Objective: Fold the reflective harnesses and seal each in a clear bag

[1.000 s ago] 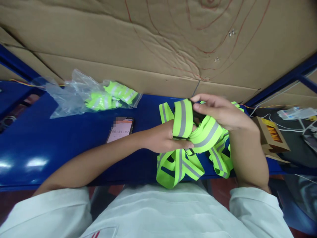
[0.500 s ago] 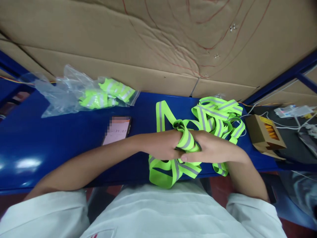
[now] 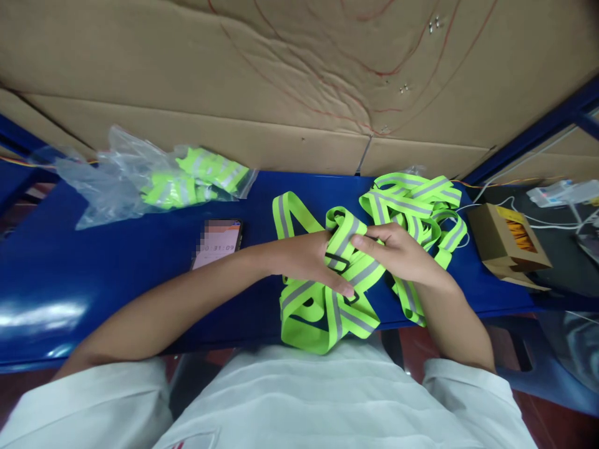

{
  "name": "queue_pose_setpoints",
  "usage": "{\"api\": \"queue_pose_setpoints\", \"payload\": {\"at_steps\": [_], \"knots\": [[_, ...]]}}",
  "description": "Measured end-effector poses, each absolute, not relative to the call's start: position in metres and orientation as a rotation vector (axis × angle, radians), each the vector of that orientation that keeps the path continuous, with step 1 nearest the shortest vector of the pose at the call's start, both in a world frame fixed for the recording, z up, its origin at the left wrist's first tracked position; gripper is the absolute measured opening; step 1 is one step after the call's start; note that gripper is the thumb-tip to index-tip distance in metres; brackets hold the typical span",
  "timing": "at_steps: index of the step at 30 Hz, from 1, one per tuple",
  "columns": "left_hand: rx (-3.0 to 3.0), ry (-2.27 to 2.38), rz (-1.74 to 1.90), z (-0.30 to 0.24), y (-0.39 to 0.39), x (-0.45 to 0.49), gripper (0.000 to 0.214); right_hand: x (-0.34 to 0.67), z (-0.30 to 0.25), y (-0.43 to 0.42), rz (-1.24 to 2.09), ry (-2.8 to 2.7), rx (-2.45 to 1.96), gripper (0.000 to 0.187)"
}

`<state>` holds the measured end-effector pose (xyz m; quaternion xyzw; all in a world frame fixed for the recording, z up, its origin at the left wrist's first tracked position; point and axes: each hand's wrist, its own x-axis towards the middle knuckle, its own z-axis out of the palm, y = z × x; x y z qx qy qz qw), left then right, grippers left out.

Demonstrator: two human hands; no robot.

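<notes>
A neon-yellow reflective strap (image 3: 345,234) with a grey stripe is wound around the fingers of my left hand (image 3: 313,259), whose thumb points down to the right. My right hand (image 3: 402,255) pinches the strap from the other side, thumb on top. A black plastic buckle (image 3: 337,260) shows on the wound part. Below the hands, loose loops of strap (image 3: 306,337) lie near the table's front edge. My left fingertips are hidden behind the strap.
More straps (image 3: 412,199) lie heaped at the back right. An open cardboard box (image 3: 496,240) stands right of them. On the blue table (image 3: 116,262) are a phone (image 3: 218,240) and clear plastic bags (image 3: 116,181) with neon pieces. A cardboard panel (image 3: 234,118) rises behind.
My right hand has moved back off my left hand, from overlapping it to pinching the strap at its right. The wound strap and its buckle now show more fully.
</notes>
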<state>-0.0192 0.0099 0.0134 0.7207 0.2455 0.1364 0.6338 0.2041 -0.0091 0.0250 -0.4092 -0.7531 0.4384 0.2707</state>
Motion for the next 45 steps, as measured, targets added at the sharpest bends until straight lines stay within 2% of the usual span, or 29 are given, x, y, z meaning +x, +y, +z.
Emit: {"api": "queue_pose_setpoints", "payload": {"at_steps": [8,11,14,20,22,26,28,33,38,42,45], "knots": [[1.149,0.734,0.355,-0.008,0.003,-0.006,0.066,0.209,0.027,-0.006,0.981,-1.926,-1.165,0.065],[1.142,0.757,0.33,-0.013,0.002,-0.003,0.065,0.215,0.033,-0.009,0.992,-1.905,-1.18,0.067],[1.323,0.672,0.326,-0.012,0.0,-0.005,0.059,0.221,0.036,-0.01,1.14,-1.81,-1.209,0.066],[1.674,0.51,0.373,0.003,-0.002,-0.012,0.029,0.217,0.029,-0.001,1.69,-1.49,-1.214,0.056],[1.759,0.513,0.383,0.007,0.0,-0.015,0.027,0.212,0.023,0.003,1.621,-1.523,-1.204,0.054],[1.833,0.57,0.407,0.007,0.006,-0.018,0.024,0.206,0.013,0.005,1.067,-1.794,-1.172,0.044],[1.849,0.586,0.44,0.006,0.01,-0.018,0.025,0.206,0.012,0.004,0.915,-1.913,-1.13,0.044],[1.889,0.61,0.519,0.004,0.017,-0.017,0.026,0.203,0.013,-0.006,0.976,-2.169,-0.98,0.06],[1.819,0.659,0.471,0.001,0.02,-0.017,0.029,0.191,0.004,-0.009,1.035,-2.037,-1.109,0.043],[1.605,0.753,0.405,-0.003,0.02,-0.017,0.043,0.189,-0.001,-0.007,0.999,-2.017,-1.197,0.045],[1.548,0.787,0.379,-0.006,0.019,-0.015,0.042,0.19,-0.005,-0.005,0.891,-2.065,-1.22,0.045]]}}
